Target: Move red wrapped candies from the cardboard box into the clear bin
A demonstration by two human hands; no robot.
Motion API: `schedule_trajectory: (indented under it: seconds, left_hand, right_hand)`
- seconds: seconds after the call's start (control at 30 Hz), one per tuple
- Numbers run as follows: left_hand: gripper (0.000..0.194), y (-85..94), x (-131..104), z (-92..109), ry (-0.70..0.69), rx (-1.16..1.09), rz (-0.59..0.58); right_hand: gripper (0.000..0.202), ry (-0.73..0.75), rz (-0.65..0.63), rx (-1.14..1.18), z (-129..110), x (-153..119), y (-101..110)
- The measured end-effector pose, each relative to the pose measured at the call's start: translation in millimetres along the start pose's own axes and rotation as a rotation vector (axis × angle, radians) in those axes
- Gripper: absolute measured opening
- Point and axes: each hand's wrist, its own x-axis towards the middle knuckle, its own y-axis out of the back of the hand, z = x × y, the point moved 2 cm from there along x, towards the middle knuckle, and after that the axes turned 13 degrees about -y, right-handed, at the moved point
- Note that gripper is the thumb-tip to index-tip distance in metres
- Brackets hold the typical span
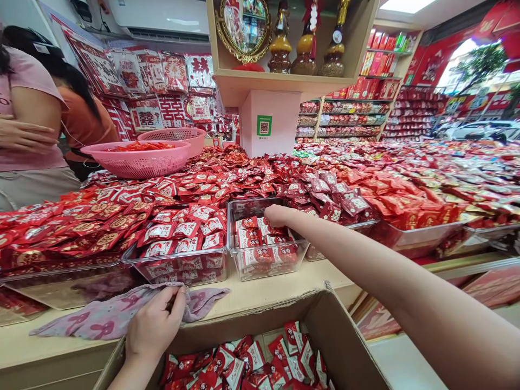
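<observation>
My right hand (278, 215) reaches into a clear plastic bin (268, 265), its fingers curled down among small red and white wrapped packets (248, 238). What its fingertips hold, if anything, is hidden. My left hand (153, 324) is closed, thumb against fingers, over a pink-purple patterned cloth (101, 319) on the counter edge; whatever is in its grip cannot be made out. Below both hands stands an open cardboard box (341, 319) with similar red and white packets (239, 363) inside.
Another clear bin (187, 268) of packets stands left of mine, with heaped red packets (101, 233) beyond. Pink baskets (142, 160) sit farther back. Two people (32, 108) are at the far left. A shelf (284, 81) overhangs the display.
</observation>
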Motion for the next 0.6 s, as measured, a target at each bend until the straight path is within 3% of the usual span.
schedule_trajectory:
  seconds: [0.37, 0.6]
  left_hand:
    - [0.021, -0.2, 0, 4, 0.031, 0.003, 0.058]
    - [0.021, 1.0, 1, 6, 0.029, 0.012, 0.024]
  right_hand:
    - [0.029, 0.087, 0.093, -0.066, 2, -8, 4]
    - [0.032, 0.102, -0.026, -0.053, -1, -22, 5]
